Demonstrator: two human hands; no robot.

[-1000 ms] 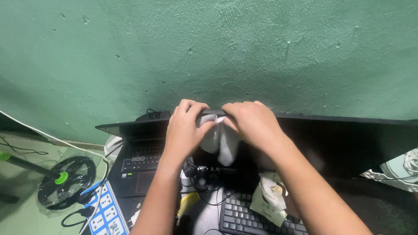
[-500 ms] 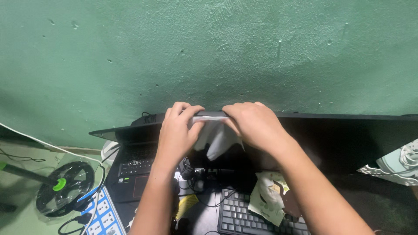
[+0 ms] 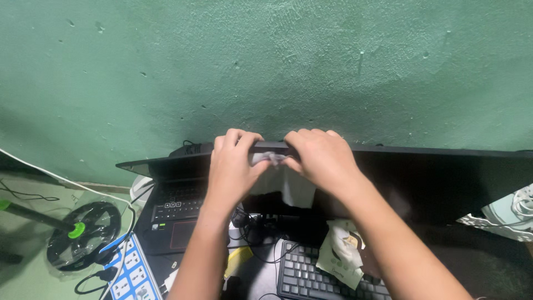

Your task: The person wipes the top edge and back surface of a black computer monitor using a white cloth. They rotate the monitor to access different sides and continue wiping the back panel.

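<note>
Looks like mid-wipe along the top edge of the dark monitor [image 3: 444, 172]. Left hand [image 3: 230, 166] has its fingers curled over that edge, pinching one end of the white cloth [image 3: 286, 183]; right hand [image 3: 322, 158] grips the bunched part just beside it, the rest hanging below both. I'd guess the next stroke needs steady pressure sideways. No real containers; only a crumpled wrapper [image 3: 341, 250] on the keyboard [image 3: 305, 278] under the right wrist.

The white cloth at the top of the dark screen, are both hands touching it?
Touching. In the head view, the left hand and right hand both pinch the white cloth between them.
</note>
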